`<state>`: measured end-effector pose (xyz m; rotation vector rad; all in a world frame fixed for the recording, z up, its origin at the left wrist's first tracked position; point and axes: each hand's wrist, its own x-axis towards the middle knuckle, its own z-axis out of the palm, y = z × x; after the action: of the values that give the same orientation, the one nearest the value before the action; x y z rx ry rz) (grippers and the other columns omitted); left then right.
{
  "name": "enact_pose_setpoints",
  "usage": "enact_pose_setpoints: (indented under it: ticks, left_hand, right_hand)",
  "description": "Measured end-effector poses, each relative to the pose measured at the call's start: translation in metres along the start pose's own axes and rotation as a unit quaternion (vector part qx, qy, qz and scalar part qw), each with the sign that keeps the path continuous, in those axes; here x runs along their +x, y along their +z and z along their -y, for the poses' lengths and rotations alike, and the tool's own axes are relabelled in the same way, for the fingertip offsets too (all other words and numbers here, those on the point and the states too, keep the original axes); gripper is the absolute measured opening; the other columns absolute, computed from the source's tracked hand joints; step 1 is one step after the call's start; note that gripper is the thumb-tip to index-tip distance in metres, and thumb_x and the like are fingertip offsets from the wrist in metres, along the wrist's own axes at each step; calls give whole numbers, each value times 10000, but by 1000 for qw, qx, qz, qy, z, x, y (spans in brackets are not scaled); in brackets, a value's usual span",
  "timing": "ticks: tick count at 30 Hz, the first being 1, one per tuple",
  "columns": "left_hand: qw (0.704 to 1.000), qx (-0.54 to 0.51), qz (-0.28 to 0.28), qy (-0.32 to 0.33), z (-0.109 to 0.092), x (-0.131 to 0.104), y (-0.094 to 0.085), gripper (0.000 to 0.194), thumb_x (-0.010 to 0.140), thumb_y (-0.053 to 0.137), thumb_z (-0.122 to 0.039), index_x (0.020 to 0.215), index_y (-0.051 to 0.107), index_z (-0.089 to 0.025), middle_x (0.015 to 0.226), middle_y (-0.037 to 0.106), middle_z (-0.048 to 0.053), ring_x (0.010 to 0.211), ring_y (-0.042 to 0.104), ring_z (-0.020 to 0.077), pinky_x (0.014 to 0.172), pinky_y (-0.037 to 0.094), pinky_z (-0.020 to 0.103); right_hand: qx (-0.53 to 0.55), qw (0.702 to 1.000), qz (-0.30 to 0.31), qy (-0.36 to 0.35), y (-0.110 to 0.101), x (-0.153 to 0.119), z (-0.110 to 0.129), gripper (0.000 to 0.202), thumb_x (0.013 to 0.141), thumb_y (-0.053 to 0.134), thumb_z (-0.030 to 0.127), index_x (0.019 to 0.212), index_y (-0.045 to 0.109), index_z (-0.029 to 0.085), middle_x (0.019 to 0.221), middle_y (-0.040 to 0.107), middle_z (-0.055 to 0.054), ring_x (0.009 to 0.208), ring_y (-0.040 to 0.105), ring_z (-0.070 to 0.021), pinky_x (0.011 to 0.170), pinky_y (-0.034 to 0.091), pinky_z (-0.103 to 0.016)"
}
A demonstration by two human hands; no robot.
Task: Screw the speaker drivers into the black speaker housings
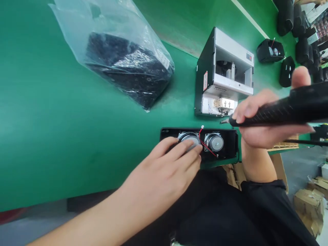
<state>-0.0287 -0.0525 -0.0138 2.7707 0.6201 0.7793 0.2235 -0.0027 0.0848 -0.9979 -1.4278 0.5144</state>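
Observation:
My right hand [266, 119] is wrapped around a black electric screwdriver [284, 108], its bit pointing left, just above the right part of a long black speaker housing [230, 145]. Inside that housing sit two round speaker drivers. My left hand [169, 167] lies over the left driver [191, 137], fingers slightly apart and resting on it; its underside is hidden. The right driver [215, 142] is uncovered, and a red-and-black wire [200, 134] with a white connector runs between the two.
Behind the housing stands a silver-and-black screw feeder [225, 71]. A clear plastic bag [123, 54] with black parts lies at the left on the green table [64, 143]. Further black housings [270, 51] stand at the back right. Cardboard boxes [309, 205] are on the floor.

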Motion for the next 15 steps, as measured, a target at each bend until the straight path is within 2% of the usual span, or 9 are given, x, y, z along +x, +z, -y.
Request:
enact_pose_setpoints:
  ticks: [2, 6, 9, 12, 15]
  left_hand:
    - [1000, -7, 1, -13, 4, -7, 3, 247, 1240, 676, -173, 1291, 911, -227, 1472, 928, 68, 1496, 769, 327, 1296, 566, 530]
    - [998, -36, -36, -38, 4, -7, 7, 198, 1252, 699, -182, 1311, 885, -212, 1452, 937, 54, 1472, 815, 320, 1398, 539, 541]
    - [995, -62, -68, -38, 2, 0, 3, 182, 1273, 705, -245, 1247, 877, -190, 1345, 951, 73, 1340, 858, 307, 1284, 599, 513]
    - [989, -73, -108, -73, -1, 6, 0, 190, 1261, 680, -191, 1232, 867, -175, 1259, 942, 88, 1230, 859, 300, 1133, 616, 496]
    - [987, -75, -108, -88, -5, 11, 2, 209, 1274, 647, -203, 1267, 856, -195, 1209, 923, 74, 1129, 826, 279, 1024, 588, 463]
  right_hand:
    - [45, 998, 24, 25, -9, -13, 20, 595, 1110, 664, 956, 1347, 913, 472, 752, 710, 55, 518, 676, -155, 550, 677, -307]
    - [94, 994, 2, 59, -14, -45, 43, 526, 1218, 639, 793, 1530, 883, 447, 791, 790, 48, 553, 738, -182, 569, 740, -360]
    - [124, 989, -2, 77, -10, -61, 47, 480, 1246, 650, 711, 1556, 858, 409, 803, 818, 46, 569, 761, -190, 580, 749, -374]
    - [131, 988, 8, 83, -6, -68, 48, 459, 1258, 644, 676, 1561, 857, 405, 797, 801, 44, 558, 756, -190, 571, 740, -377]
    - [123, 989, 10, 82, -5, -70, 53, 458, 1271, 601, 671, 1569, 852, 428, 756, 733, 65, 526, 717, -173, 559, 711, -350]
